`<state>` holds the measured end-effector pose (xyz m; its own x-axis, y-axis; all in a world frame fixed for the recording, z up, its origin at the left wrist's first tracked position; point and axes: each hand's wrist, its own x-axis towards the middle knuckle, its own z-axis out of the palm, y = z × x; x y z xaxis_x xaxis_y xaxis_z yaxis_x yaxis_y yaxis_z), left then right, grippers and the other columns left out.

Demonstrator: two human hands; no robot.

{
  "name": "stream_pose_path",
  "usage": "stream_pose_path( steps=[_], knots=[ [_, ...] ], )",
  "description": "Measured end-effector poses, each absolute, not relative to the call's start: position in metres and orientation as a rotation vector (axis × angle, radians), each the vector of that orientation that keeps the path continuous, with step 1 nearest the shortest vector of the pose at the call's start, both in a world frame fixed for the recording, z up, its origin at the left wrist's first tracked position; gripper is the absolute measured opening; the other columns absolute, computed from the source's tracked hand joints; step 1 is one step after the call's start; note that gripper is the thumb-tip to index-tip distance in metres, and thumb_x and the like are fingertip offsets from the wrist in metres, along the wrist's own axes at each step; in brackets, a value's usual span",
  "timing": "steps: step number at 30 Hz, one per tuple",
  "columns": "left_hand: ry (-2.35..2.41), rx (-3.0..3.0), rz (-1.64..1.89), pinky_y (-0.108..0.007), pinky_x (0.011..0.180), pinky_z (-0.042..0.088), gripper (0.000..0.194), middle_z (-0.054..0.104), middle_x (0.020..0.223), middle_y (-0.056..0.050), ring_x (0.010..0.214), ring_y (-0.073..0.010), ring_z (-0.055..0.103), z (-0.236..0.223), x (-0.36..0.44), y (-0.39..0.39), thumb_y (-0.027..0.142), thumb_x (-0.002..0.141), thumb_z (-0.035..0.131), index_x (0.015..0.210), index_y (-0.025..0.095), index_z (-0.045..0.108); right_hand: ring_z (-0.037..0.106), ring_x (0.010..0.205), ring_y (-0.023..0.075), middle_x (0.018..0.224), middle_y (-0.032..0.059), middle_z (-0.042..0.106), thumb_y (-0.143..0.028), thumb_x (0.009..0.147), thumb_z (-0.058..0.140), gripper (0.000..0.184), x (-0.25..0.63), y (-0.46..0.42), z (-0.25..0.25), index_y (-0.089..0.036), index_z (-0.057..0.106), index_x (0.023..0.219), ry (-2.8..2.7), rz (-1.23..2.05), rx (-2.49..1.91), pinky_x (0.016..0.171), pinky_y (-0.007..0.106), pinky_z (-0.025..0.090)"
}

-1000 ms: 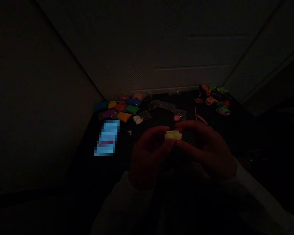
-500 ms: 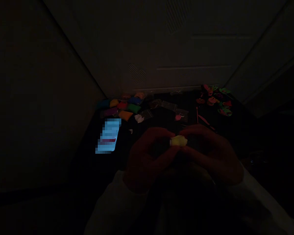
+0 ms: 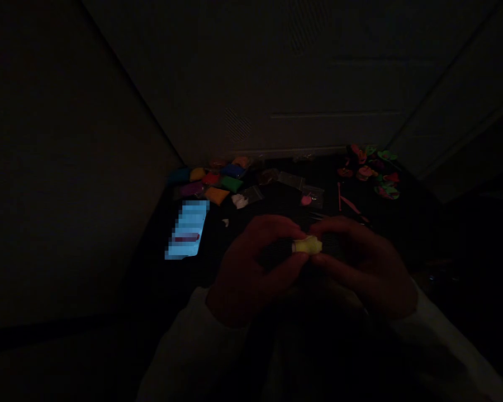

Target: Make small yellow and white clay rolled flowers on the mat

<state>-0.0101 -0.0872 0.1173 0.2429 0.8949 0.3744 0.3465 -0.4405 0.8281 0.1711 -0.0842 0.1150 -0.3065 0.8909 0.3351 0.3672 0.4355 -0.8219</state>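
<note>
A small yellow piece of modelling clay (image 3: 307, 245), with a paler left end, is held level above the dark table. My left hand (image 3: 251, 268) pinches it from the left between thumb and fingers. From the right, my right hand (image 3: 364, 265) grips its other end the same way, so both hands' fingertips nearly meet around it. The scene is very dark, and finer details of the piece do not show.
A lit phone (image 3: 188, 230) lies on the left. Behind it sit several coloured clay packets (image 3: 217, 195) and a white lump (image 3: 240, 201). A clear bag with pink clay (image 3: 305, 199), pink tools (image 3: 339, 196) and colourful clay figures (image 3: 364, 173) lie farther right.
Both hands keep their hold on the yellow clay, which looks slightly turned between the fingertips. The whole view has shifted a little.
</note>
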Motion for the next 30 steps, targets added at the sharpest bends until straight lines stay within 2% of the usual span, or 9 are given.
stream_pose_path(
  steps=[7, 10, 12, 14, 19, 24, 27, 30],
  knots=[
    [1.097, 1.837, 1.157, -0.029, 0.083, 0.043, 0.019, 0.059, 0.098, -0.003, 0.094, -0.0166, 0.055, 0.118, -0.007, -0.088, 0.018, 0.071, 0.059, 0.089, 0.023, 0.061, 0.056, 0.091, 0.0159, 0.097, -0.0006, 0.061, -0.027, 0.072, 0.063, 0.031, 0.171, -0.084, 0.114, -0.027, 0.055, 0.101, -1.869, 0.793, -1.048, 0.082, 0.029, 0.044],
    [1.055, 1.593, 1.196, -0.030, 0.084, 0.043, 0.035, 0.059, 0.100, -0.002, 0.095, -0.0171, 0.055, 0.116, -0.004, -0.089, 0.018, 0.070, 0.061, 0.103, 0.026, 0.056, 0.055, 0.092, 0.0161, 0.098, 0.0001, 0.059, -0.024, 0.072, 0.062, 0.031, 0.170, -0.083, 0.110, -0.027, 0.053, 0.102, -1.829, 0.794, -1.009, 0.083, 0.030, 0.044],
    [1.016, 1.365, 1.212, -0.028, 0.079, 0.046, 0.049, 0.059, 0.099, -0.001, 0.091, -0.0164, 0.058, 0.114, -0.001, -0.090, 0.018, 0.067, 0.064, 0.112, 0.029, 0.049, 0.054, 0.095, 0.0165, 0.100, 0.0007, 0.058, -0.021, 0.073, 0.061, 0.032, 0.169, -0.082, 0.106, -0.027, 0.052, 0.103, -1.799, 0.728, -0.982, 0.084, 0.031, 0.043],
    [0.978, 1.221, 1.202, -0.026, 0.073, 0.048, 0.054, 0.060, 0.098, -0.001, 0.087, -0.0151, 0.059, 0.112, 0.002, -0.091, 0.017, 0.066, 0.065, 0.114, 0.030, 0.046, 0.053, 0.097, 0.0164, 0.100, 0.0007, 0.058, -0.017, 0.072, 0.061, 0.035, 0.168, -0.081, 0.103, -0.028, 0.052, 0.104, -1.811, 0.614, -0.952, 0.086, 0.032, 0.042],
    [0.931, 1.181, 1.305, -0.021, 0.077, 0.048, 0.037, 0.062, 0.094, 0.002, 0.087, -0.0114, 0.060, 0.106, 0.007, -0.092, 0.014, 0.069, 0.062, 0.103, 0.029, 0.054, 0.050, 0.102, 0.0163, 0.103, 0.0006, 0.057, -0.013, 0.071, 0.060, 0.040, 0.164, -0.084, 0.100, -0.028, 0.050, 0.107, -1.883, 0.522, -0.870, 0.089, 0.031, 0.040],
    [0.960, 1.164, 1.344, -0.020, 0.077, 0.048, 0.034, 0.062, 0.093, 0.002, 0.089, -0.0106, 0.060, 0.102, 0.005, -0.091, 0.013, 0.068, 0.063, 0.098, 0.026, 0.055, 0.051, 0.101, 0.0174, 0.105, 0.0038, 0.056, -0.020, 0.076, 0.055, 0.031, 0.166, -0.080, 0.096, -0.024, 0.050, 0.107, -1.837, 0.604, -0.969, 0.087, 0.033, 0.041],
    [0.966, 1.031, 1.327, -0.023, 0.073, 0.050, 0.033, 0.063, 0.089, -0.001, 0.083, -0.0129, 0.062, 0.094, 0.000, -0.085, 0.015, 0.065, 0.066, 0.095, 0.021, 0.054, 0.052, 0.099, 0.0177, 0.102, 0.0051, 0.058, -0.023, 0.078, 0.052, 0.022, 0.184, -0.057, 0.081, -0.022, 0.055, 0.099, -1.902, 0.471, -1.068, 0.088, 0.035, 0.040],
    [0.973, 0.907, 1.324, -0.026, 0.072, 0.051, 0.028, 0.065, 0.082, -0.002, 0.076, -0.0136, 0.063, 0.085, -0.006, -0.075, 0.016, 0.064, 0.066, 0.089, 0.018, 0.053, 0.056, 0.093, 0.0178, 0.095, 0.0062, 0.061, -0.030, 0.079, 0.049, 0.023, 0.219, -0.021, 0.062, -0.018, 0.059, 0.096, -1.969, 0.286, -1.360, 0.083, 0.033, 0.042]
  ],
)
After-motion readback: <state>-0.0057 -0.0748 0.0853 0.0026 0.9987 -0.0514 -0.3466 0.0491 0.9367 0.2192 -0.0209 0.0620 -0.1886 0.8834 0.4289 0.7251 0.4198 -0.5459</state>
